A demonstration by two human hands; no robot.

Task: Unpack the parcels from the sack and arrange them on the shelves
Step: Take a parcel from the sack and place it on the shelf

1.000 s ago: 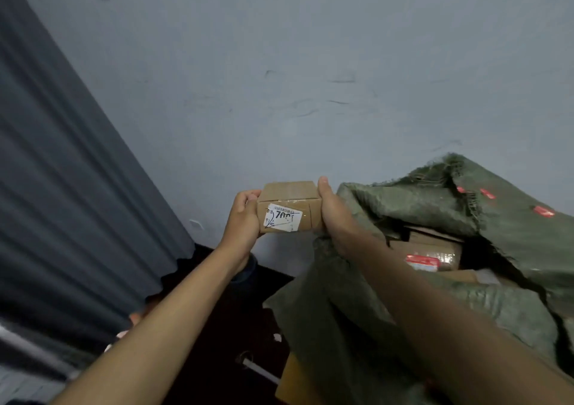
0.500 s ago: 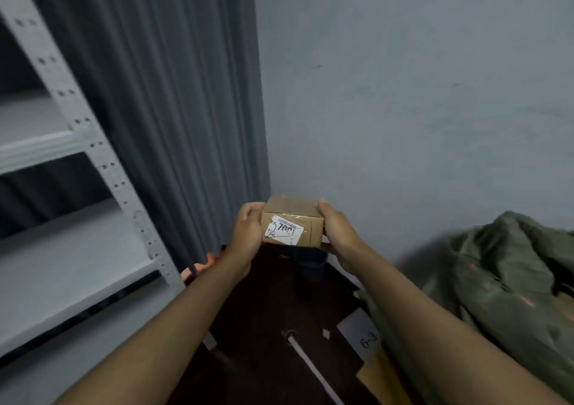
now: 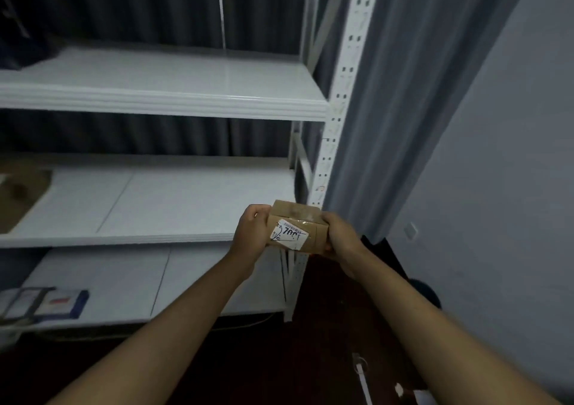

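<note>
- Cardboard box (image 3: 296, 229): small, stiff, judged light; taped top may be slick, so grip the two ends.
- Left hand (image 3: 252, 230) and right hand (image 3: 338, 236): fingers curled round opposite ends, box held in air before the middle shelf (image 3: 161, 201).
- Obstacles: shelf post (image 3: 337, 118) just behind; brown parcel (image 3: 21, 193) far left.
</note>
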